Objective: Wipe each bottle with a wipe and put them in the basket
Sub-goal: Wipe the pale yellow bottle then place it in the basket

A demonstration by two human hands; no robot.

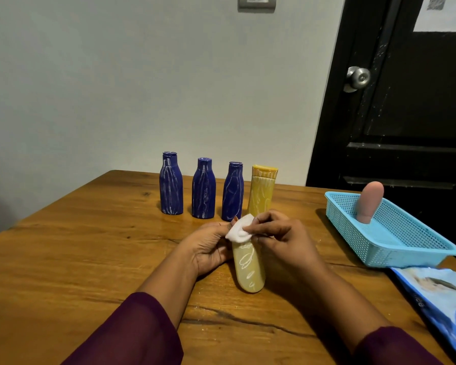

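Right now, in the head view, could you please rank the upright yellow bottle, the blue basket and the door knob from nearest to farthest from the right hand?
1. Upright yellow bottle, just behind the right hand.
2. Blue basket, on the table to its right.
3. Door knob, on the door beyond the table.

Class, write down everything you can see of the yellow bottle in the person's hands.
The yellow bottle is pale, smooth plastic by its look, scrawled with white loops. It lies tilted, its rounded end towards the camera, low over the wooden table. The left hand holds its side; the right hand pinches a white wipe against its far end, hiding it.
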